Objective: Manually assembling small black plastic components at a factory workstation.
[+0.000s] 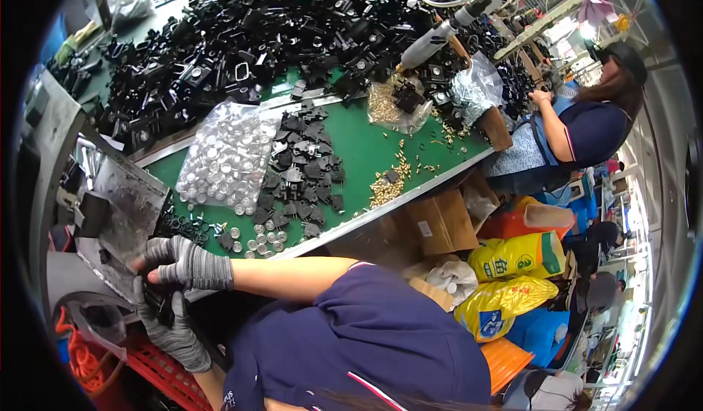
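One black plastic part is in hand, low at the left of the view, between the gloved right hand and left hand, in front of a worn metal fixture. The left grip is closed around it from below; the right hand's fingers bend over its upper side, but whether that grip is pinching it or merely touching it I cannot tell. The part is mostly hidden by the gloves, so how complete it is cannot be read.

By the look of the stock, much is left. On the green surface, flat black pieces lie in a dense band beside a clear bag of silver round caps. Loose caps sit near the edge closest to the right arm, with small black rings just beside them. Farther along, brass fasteners are scattered loose, and more fill an open bag.

Behind all this spreads a large heap of black parts; it may be finished work or pieces awaiting it, and the view does not settle which. Nothing set apart as a completed batch can be made out near the hands. A co-worker stands at the far end.
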A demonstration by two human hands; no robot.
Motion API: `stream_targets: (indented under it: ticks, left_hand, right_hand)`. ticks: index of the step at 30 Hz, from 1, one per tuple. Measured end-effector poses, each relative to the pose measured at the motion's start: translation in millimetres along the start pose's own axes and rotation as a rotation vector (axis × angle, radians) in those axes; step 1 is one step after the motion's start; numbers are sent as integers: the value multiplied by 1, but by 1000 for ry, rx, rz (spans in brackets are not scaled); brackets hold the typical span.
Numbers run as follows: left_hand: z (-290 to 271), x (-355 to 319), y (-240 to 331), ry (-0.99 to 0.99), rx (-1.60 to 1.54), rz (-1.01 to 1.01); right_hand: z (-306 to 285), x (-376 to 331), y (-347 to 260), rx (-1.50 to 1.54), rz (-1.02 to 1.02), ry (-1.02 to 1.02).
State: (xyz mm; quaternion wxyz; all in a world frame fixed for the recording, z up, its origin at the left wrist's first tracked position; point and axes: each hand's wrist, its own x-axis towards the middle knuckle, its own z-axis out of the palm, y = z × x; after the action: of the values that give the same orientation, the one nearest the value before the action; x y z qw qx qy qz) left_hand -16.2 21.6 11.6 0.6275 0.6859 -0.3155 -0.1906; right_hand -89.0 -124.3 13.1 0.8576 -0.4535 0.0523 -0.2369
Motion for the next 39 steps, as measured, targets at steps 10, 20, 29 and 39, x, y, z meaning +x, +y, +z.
stream_targets:
  ticks: [10, 20, 29, 39]
  left_hand:
    - [-2, -6, -1, 5, -19, 16]
    - [-13, 34, 30, 169, -57, -37]
    - [-11, 109, 7, 220, -404, 80]
    - [-19, 144, -2, 270, -259, 0]
  right_hand:
    - [-3, -1, 20, -46, 49, -62]
    - [-21, -11, -16, -492, -10, 117]
    - [-42, -17, 9, -1053, -367, 236]
    - [-42, -17, 9, -1062, -285, 216]
